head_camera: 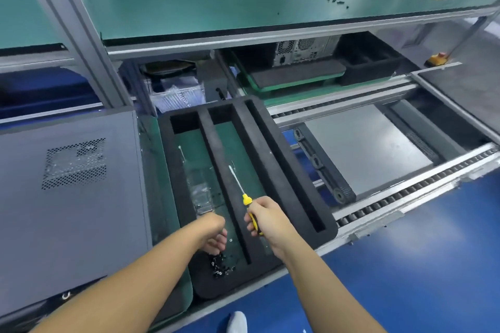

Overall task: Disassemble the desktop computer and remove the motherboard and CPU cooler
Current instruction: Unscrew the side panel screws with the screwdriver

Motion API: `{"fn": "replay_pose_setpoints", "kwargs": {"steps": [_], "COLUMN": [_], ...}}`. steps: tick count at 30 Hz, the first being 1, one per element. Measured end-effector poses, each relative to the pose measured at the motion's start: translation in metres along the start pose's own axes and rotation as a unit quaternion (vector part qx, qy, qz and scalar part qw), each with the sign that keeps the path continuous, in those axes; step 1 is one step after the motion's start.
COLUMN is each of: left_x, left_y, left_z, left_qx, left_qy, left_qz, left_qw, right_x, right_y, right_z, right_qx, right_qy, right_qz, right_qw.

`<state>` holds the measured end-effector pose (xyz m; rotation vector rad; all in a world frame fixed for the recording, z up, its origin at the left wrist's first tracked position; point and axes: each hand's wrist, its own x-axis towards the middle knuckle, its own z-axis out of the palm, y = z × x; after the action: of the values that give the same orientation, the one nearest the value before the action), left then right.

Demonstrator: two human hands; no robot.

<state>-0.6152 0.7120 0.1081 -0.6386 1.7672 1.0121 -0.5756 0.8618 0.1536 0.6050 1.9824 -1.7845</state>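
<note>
The person's right hand (266, 220) is wrapped around a yellow-handled screwdriver (244, 197) over the black foam tray (295, 170), the left hand (215, 234) curls, fingers down, above a pile of small screws (220, 267), and the grey computer case (70, 197) lies just left of the tray.

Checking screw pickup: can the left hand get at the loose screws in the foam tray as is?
Probably yes. The left hand hovers right above the screw pile in the foam tray compartment, nothing between them. The right hand holds the screwdriver off to the side.
</note>
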Motion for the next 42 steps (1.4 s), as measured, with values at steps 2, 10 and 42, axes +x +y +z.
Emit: {"fn": "replay_pose_setpoints", "kwargs": {"steps": [2,10,42], "left_x": [0.006,0.007,-0.195], "left_y": [-0.003,0.000,-0.342], "left_z": [0.000,-0.003,-0.249], "left_qx": [-0.059,-0.197,-0.506], "left_qy": [-0.007,0.000,0.073], "left_qz": [-0.022,0.019,0.398], "left_qw": [0.998,0.980,0.762], "right_x": [0.004,0.015,-0.179], "right_y": [0.002,-0.005,-0.029], "right_z": [-0.003,-0.006,0.416], "right_qx": [-0.005,-0.030,-0.029], "right_qy": [-0.012,-0.051,-0.280], "right_qz": [0.001,-0.002,-0.125], "right_qw": [1.000,0.998,0.951]}}
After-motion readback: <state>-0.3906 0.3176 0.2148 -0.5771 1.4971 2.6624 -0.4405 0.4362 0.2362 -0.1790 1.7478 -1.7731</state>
